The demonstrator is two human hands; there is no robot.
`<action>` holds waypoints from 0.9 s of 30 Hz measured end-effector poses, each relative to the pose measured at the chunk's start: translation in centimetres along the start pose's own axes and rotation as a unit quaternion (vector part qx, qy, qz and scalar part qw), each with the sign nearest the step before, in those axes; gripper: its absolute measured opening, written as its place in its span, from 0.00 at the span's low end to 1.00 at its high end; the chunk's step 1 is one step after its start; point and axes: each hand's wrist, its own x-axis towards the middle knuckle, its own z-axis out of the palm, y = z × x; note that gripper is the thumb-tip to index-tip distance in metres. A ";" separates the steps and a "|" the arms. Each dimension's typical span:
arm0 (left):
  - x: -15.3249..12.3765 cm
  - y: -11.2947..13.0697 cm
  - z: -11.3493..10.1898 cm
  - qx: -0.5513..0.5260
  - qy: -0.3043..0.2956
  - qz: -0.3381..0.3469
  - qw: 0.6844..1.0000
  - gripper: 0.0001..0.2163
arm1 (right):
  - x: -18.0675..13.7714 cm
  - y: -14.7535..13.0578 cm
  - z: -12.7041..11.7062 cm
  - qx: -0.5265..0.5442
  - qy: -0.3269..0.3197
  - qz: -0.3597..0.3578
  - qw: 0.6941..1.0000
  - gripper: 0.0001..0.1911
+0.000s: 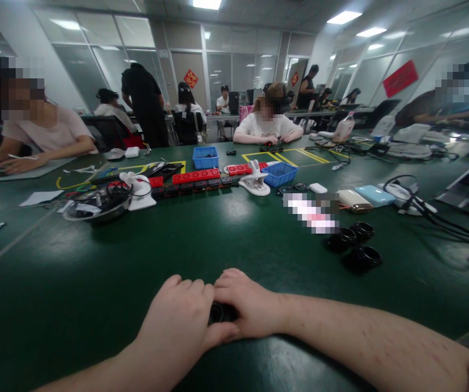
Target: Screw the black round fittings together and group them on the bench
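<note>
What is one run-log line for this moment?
left hand: holds black part | right hand: holds same part | ahead right: three black pieces

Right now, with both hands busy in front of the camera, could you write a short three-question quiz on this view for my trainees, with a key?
1. Multiple choice: What do the left hand and right hand hold between them?
A. a wrench
B. a dark object
C. a sheet of paper

2. True or false: In the picture, the metal bowl sits farther left than both blue bins.

3. Count: How many black round parts are grouped on the green table, to the right of the hands?

Key: 1. B; 2. True; 3. Three.
</note>
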 end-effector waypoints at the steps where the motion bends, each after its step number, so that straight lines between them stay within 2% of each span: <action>1: -0.1 -0.2 -0.2 -0.008 -0.007 0.000 1.000 0.19 | 0.0 0.0 0.0 0.004 -0.001 0.002 1.000 0.18; 3: -0.2 -0.8 -0.9 -0.018 -0.012 -0.001 1.000 0.20 | -0.1 0.0 -0.1 0.016 -0.004 0.007 1.000 0.19; 5: -0.5 -1.5 -1.7 -0.034 0.005 0.026 0.999 0.16 | -0.1 -0.1 -0.3 0.028 -0.005 0.014 0.999 0.20; 7: -0.7 -2.3 -2.4 -0.078 0.018 0.098 0.992 0.07 | -0.1 -0.2 -0.3 0.033 -0.006 0.015 0.999 0.21; 8: -0.8 -2.7 -2.7 -0.107 0.016 0.141 0.984 0.06 | -0.1 -0.2 -0.4 0.032 -0.007 0.012 0.999 0.21; 10: -0.9 -3.3 -2.9 -0.159 -0.005 0.201 0.966 0.13 | 0.0 -0.1 -0.3 0.028 -0.007 0.005 1.000 0.21; 12: -0.8 -3.6 -2.8 -0.194 -0.039 0.222 0.955 0.18 | 0.0 -0.1 -0.3 0.024 -0.008 0.001 1.000 0.21; 17: -0.3 -3.3 -2.0 -0.224 -0.073 0.208 0.949 0.21 | 0.1 -0.1 -0.2 0.013 -0.012 0.010 1.000 0.18; 27: 0.3 -1.2 -1.9 -0.106 -0.097 0.079 0.987 0.08 | 0.1 0.0 0.0 0.032 0.005 0.012 0.999 0.19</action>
